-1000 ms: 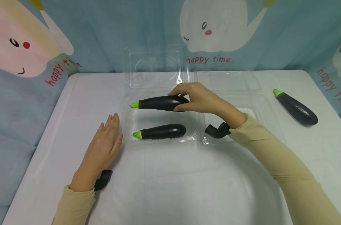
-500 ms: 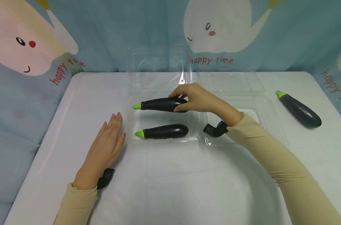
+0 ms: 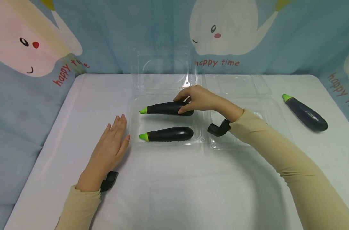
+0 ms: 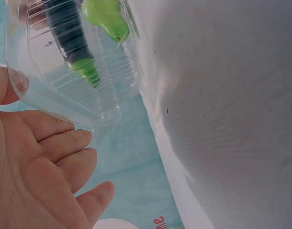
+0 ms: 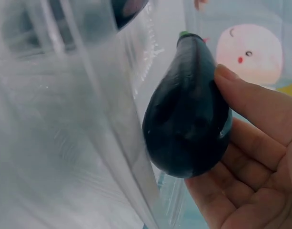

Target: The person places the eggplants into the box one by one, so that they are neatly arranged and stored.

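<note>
My right hand pinches the fat end of a dark eggplant between thumb and fingers. Its green tip points left, over the back part of a clear plastic clamshell box. A second eggplant lies along the front of the same box, stem also to the left. In the right wrist view the held eggplant shows its rounded end beside the clear wall. My left hand stays at the box's left side, fingers extended; in the left wrist view its thumb overlaps the clear rim.
Behind the box stands its raised clear lid. To the right is another clear clamshell box, partly under my right forearm. A third eggplant lies on the white table at the far right. A blue printed curtain hangs behind.
The held eggplant has shifted slightly right and toward the front eggplant, with my right hand round its fat end. My left hand keeps its place by the box.
</note>
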Available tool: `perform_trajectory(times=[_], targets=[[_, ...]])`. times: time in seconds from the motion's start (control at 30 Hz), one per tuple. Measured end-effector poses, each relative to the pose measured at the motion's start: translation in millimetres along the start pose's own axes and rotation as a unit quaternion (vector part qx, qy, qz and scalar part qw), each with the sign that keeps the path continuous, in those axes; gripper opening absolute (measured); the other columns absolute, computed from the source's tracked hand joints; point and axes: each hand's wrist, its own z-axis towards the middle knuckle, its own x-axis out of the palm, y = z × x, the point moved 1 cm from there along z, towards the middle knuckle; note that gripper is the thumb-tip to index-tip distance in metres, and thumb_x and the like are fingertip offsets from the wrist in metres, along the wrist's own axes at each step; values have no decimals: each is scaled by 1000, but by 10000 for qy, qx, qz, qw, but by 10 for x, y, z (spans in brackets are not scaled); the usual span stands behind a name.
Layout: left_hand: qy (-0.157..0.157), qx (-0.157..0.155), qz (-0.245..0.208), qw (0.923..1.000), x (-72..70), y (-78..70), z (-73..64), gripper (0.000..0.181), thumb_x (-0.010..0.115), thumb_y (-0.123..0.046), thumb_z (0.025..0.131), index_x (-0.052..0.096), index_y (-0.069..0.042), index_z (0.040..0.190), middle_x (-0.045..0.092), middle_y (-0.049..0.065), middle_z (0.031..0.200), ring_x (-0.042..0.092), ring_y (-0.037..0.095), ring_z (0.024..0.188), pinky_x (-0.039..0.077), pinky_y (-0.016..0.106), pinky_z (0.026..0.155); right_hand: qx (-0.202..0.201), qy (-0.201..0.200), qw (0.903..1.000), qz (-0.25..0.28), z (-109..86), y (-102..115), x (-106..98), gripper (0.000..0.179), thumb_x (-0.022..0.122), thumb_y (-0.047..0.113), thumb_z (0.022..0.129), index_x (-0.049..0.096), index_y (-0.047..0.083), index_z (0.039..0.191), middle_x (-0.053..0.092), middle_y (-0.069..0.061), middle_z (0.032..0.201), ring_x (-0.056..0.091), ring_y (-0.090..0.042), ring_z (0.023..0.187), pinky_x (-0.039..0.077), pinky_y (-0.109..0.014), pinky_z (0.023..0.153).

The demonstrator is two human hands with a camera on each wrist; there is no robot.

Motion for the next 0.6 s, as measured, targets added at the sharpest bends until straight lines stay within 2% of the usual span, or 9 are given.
perform_trajectory(times=[0.4,0.6], targets=[[-1,7,-43,10000,-4,3,0,56,45,-16,98,26,12,143,30,26,146,24,35,138,18,51,112,181,705,9962,-488,67,-40,21,42,77,17,79,66,3,117,65,-9,115,62,-23,105,50,-32,89],[21,13,27,10000,3,3,3,56,44,-17,99,25,11,143,29,25,147,23,34,139,17,50,113,203,845,9938,-690,68,-38,34,41,77,15,79,65,1,116,66,-10,113,63,-23,104,50,-32,89]])
